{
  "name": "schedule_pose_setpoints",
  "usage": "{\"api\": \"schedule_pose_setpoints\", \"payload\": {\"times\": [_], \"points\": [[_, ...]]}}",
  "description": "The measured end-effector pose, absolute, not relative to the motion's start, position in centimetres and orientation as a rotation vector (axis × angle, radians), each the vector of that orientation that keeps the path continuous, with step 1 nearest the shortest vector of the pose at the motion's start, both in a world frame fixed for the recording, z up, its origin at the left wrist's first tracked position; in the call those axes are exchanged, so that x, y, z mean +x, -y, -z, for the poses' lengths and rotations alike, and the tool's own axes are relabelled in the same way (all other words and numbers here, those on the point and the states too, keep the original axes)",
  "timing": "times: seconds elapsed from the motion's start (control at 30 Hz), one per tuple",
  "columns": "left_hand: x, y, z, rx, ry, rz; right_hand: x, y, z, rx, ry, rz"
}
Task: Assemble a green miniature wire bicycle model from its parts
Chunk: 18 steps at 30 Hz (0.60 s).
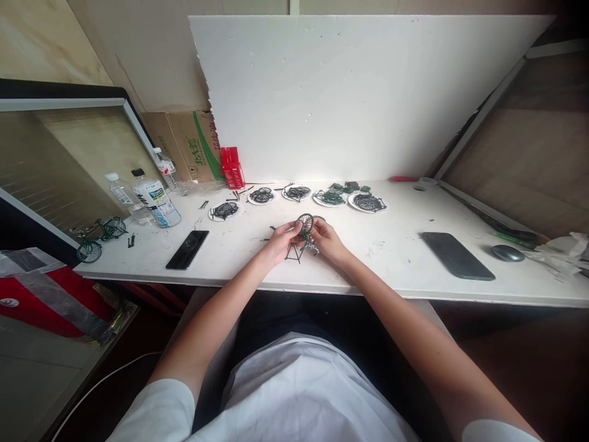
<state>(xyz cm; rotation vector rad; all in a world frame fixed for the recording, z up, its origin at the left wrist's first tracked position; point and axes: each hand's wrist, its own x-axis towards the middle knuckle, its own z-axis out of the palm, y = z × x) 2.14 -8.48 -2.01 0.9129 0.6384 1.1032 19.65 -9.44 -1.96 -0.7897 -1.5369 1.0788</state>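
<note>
Hands [284, 240] [327, 239] around one small green wheel [305, 223]; five plates [224, 210] behind.

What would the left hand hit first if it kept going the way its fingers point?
The left hand points up-right at the small green wheel it already pinches; just past that, probably the right hand. Depth is hard to judge.

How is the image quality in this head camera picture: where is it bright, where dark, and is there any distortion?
Head view: the tall white board and white tabletop are brightly, evenly lit; the corners fall dark; wide-angle distortion bends the table edge and the board's sides. The small green wire bicycle model between the left hand and right hand is too small to show fine detail.
</note>
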Motion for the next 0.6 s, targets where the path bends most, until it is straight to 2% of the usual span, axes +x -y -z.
{"api": "schedule_pose_setpoints", "payload": {"times": [0.4,0.6], "points": [[2.39,9.06,1.64,0.971,-0.642,-1.059,19.85,9.52,1.92,-0.898,1.523,-1.067],[2.41,9.18,1.32,0.953,-0.648,-1.116,19.62,9.56,1.81,-0.788,1.397,-1.286]]}}
